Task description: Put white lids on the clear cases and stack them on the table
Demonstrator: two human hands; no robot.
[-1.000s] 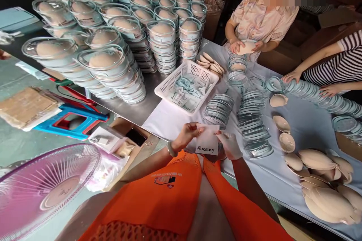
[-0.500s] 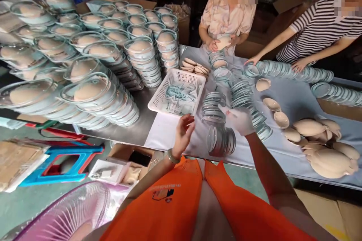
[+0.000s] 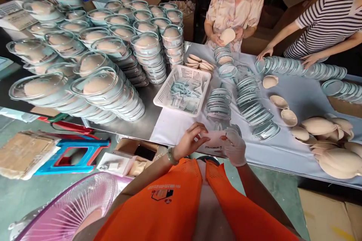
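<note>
A thin, pale packet [image 3: 214, 142] printed with dark letters is stretched between my two hands, just off the table's front edge. My bare left hand [image 3: 189, 142] pinches its left end between thumb and fingers. White-gloved, my right hand [image 3: 235, 147] grips the other end. Right behind the packet, a short pile of clear round lids or cases [image 3: 218, 104] is partly covered by my hands. A white perforated basket [image 3: 158, 101] stands beyond my left hand, holding several similar printed packets [image 3: 185, 94].
Tall stacks of clear cases with beige cups [image 3: 110, 90] fill the table's left. More cases [image 3: 251, 101] lean in a row right of centre, with loose beige cups [image 3: 319, 126] farther right. Across the table, one person [image 3: 234, 15] holds a cup; another [image 3: 319, 26] touches a row of cases.
My right hand has come back from over the case stacks toward my body. Both hands now hold the printed packet; my left hand was apart and without it before.
</note>
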